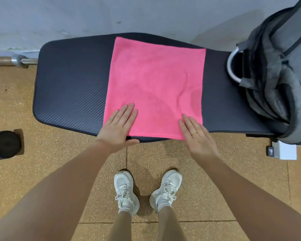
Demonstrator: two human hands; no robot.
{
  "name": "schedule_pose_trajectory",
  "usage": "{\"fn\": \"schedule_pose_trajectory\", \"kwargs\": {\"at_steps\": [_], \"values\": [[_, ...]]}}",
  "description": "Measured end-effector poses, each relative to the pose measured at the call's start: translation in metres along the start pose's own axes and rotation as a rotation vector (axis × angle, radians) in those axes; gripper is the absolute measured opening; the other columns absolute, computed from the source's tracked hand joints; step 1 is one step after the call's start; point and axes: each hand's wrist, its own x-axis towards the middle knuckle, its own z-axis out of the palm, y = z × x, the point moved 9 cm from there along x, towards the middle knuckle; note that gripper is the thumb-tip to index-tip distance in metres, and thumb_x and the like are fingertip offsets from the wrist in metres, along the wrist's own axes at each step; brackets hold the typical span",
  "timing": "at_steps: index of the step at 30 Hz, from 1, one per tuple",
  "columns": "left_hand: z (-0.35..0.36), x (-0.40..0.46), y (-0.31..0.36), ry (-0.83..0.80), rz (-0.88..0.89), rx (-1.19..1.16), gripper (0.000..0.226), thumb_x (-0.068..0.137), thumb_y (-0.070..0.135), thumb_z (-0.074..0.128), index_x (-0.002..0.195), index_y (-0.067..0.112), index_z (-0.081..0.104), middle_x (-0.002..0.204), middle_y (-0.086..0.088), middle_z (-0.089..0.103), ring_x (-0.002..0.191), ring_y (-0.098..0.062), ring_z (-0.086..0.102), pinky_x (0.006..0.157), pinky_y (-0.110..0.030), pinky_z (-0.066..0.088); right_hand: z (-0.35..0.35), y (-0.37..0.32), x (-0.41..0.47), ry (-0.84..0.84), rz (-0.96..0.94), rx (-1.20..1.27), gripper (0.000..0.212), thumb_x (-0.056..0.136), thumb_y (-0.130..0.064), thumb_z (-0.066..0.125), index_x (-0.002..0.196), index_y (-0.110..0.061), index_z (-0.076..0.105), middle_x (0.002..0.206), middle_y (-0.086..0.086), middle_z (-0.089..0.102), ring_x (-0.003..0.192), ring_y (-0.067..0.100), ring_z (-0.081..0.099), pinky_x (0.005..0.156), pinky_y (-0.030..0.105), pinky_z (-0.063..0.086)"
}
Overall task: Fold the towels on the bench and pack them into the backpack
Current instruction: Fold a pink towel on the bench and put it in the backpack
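A pink towel (155,84) lies spread flat and square across the middle of the dark padded bench (68,80). My left hand (119,126) rests flat on the towel's near left corner, fingers straight. On the near right corner lies my right hand (197,136), also flat, with a gold ring on one finger. A grey backpack (278,72) stands at the bench's right end, its top gaping open toward the towel.
A barbell end (16,60) pokes in at the far left by the wall. A dark round roller (5,145) stands on the cork floor at left. A white box (283,152) sits on the floor below the backpack. My feet stand just before the bench.
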Motion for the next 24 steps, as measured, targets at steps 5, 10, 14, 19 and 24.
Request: {"fn": "schedule_pose_trajectory", "kwargs": {"at_steps": [5, 10, 14, 19, 24], "values": [[-0.021, -0.008, 0.000, -0.051, 0.045, -0.180, 0.048, 0.083, 0.017, 0.064, 0.123, -0.003, 0.047, 0.151, -0.016, 0.022, 0.139, -0.034, 0.024, 0.109, -0.052, 0.031, -0.016, -0.002, 0.005, -0.035, 0.003, 0.018, 0.027, 0.065, 0.009, 0.068, 0.089, -0.001, 0.060, 0.128, 0.019, 0.058, 0.116, 0.035, 0.058, 0.084, 0.047, 0.052], [-0.034, -0.025, -0.002, -0.241, -0.223, -0.302, 0.047, 0.096, 0.007, 0.027, 0.142, 0.016, 0.028, 0.153, 0.007, 0.022, 0.131, -0.022, 0.040, 0.106, -0.040, 0.038, -0.041, 0.005, 0.001, -0.209, 0.083, 0.239, 0.018, 0.094, -0.011, 0.039, 0.105, -0.010, 0.052, 0.107, 0.006, 0.058, 0.086, 0.023, 0.058, 0.066, 0.032, 0.042], [-0.064, -0.030, -0.009, -0.184, -0.344, -0.434, 0.032, 0.094, 0.010, 0.035, 0.121, 0.020, 0.048, 0.103, 0.003, 0.059, 0.088, -0.021, 0.056, 0.071, -0.031, 0.046, -0.061, 0.034, 0.000, -0.174, 0.270, 0.604, 0.020, 0.090, -0.004, 0.045, 0.098, -0.012, 0.061, 0.097, 0.000, 0.054, 0.085, 0.015, 0.051, 0.069, 0.021, 0.035], [-0.123, -0.003, -0.024, 0.105, -0.370, -0.633, 0.021, 0.093, 0.026, 0.051, 0.098, 0.007, 0.052, 0.074, -0.005, 0.055, 0.067, -0.023, 0.049, 0.064, -0.034, 0.039, -0.090, 0.073, 0.029, -0.028, 0.536, 1.028, 0.017, 0.088, -0.004, 0.049, 0.098, -0.013, 0.060, 0.091, -0.002, 0.057, 0.086, 0.015, 0.051, 0.064, 0.025, 0.038], [-0.130, 0.048, -0.055, 0.123, -0.376, -0.714, 0.014, 0.081, 0.020, 0.069, 0.085, 0.015, 0.056, 0.073, 0.001, 0.056, 0.069, -0.016, 0.049, 0.058, -0.015, 0.035, -0.092, 0.094, 0.079, 0.059, 0.602, 1.124, 0.020, 0.086, -0.006, 0.050, 0.073, -0.020, 0.056, 0.080, 0.000, 0.058, 0.080, 0.018, 0.052, 0.069, 0.030, 0.041]]}}
